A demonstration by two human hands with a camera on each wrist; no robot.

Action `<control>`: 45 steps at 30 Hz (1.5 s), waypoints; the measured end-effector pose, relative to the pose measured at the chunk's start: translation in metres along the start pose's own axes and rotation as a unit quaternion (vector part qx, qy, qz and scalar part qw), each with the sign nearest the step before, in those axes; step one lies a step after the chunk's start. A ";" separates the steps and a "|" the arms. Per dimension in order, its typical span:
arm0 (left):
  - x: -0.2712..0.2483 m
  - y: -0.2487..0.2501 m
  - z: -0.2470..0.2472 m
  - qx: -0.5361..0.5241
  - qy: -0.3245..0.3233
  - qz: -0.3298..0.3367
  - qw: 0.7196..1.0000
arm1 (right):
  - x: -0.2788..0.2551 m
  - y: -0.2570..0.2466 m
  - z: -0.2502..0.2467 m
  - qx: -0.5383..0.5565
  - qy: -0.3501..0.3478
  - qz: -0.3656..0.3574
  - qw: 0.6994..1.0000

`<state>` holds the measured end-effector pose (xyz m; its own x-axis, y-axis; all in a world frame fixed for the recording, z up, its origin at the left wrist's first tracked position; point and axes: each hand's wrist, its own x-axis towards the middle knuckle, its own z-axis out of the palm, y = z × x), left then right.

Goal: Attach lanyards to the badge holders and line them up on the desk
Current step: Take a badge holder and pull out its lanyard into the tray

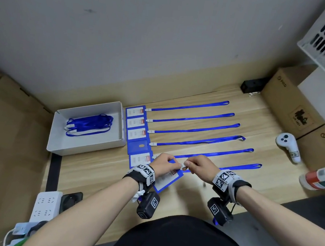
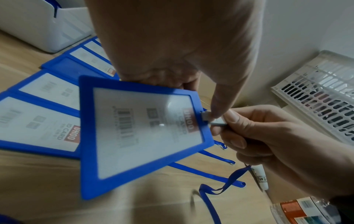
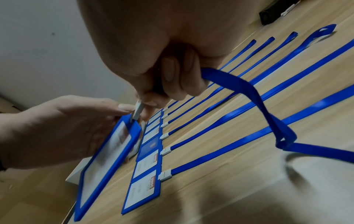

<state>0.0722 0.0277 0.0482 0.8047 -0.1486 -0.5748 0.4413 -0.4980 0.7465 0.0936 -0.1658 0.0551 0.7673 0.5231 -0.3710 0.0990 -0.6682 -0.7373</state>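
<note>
My left hand (image 1: 170, 163) grips a blue badge holder (image 1: 169, 178) by its top edge and holds it tilted just above the desk. My right hand (image 1: 191, 164) pinches the white clip (image 2: 216, 120) of a blue lanyard (image 3: 249, 91) at the slot in the holder's top edge. The strap trails off to the right across the desk (image 1: 240, 167). Behind my hands, several badge holders (image 1: 137, 126) with lanyards attached lie in a neat column, their straps stretched out to the right.
A white box (image 1: 60, 146) holding loose blue lanyards (image 1: 89, 124) stands left of the column. On the right are cardboard boxes (image 1: 290, 107), a white controller (image 1: 288, 147) and a bottle (image 1: 321, 177). A power strip (image 1: 45, 204) lies at the near left.
</note>
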 end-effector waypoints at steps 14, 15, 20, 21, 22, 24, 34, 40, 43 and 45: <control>0.003 0.021 0.000 0.056 0.056 -0.073 0.994 | 0.006 -0.002 -0.003 -0.063 0.075 -0.057 0.994; 0.003 0.022 0.001 0.053 0.060 -0.080 0.994 | 0.006 -0.002 -0.004 -0.065 0.078 -0.054 0.993; 0.003 0.029 0.004 0.039 0.048 -0.092 0.994 | 0.003 -0.004 -0.006 -0.085 0.081 -0.042 0.992; 0.005 0.028 0.005 0.039 0.044 -0.093 0.994 | 0.002 -0.004 -0.006 -0.085 0.083 -0.033 0.992; 0.006 0.028 0.006 0.037 0.039 -0.092 0.994 | 0.002 -0.003 -0.006 -0.084 0.084 -0.023 0.993; 0.008 0.026 0.009 0.023 0.031 -0.089 0.995 | 0.001 -0.004 -0.006 -0.089 0.084 -0.006 0.992; 0.003 0.015 0.008 0.007 0.019 -0.082 0.996 | -0.011 0.003 -0.007 -0.079 0.097 0.066 0.990; -0.002 -0.005 0.014 -0.009 0.025 0.015 1.000 | -0.017 0.020 -0.004 -0.043 0.104 0.118 0.987; 0.001 -0.014 0.027 0.003 0.012 0.036 0.999 | -0.025 0.023 0.001 -0.076 0.080 0.140 0.984; 0.003 -0.021 0.038 0.012 0.006 0.041 0.999 | -0.033 0.026 0.005 -0.087 0.063 0.153 0.982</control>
<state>0.0502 0.0048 0.0179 0.8421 -0.1792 -0.5087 0.3652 -0.5046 0.7823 0.0681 -0.1982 0.0450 0.8489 0.2217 -0.4798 -0.0502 -0.8698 -0.4908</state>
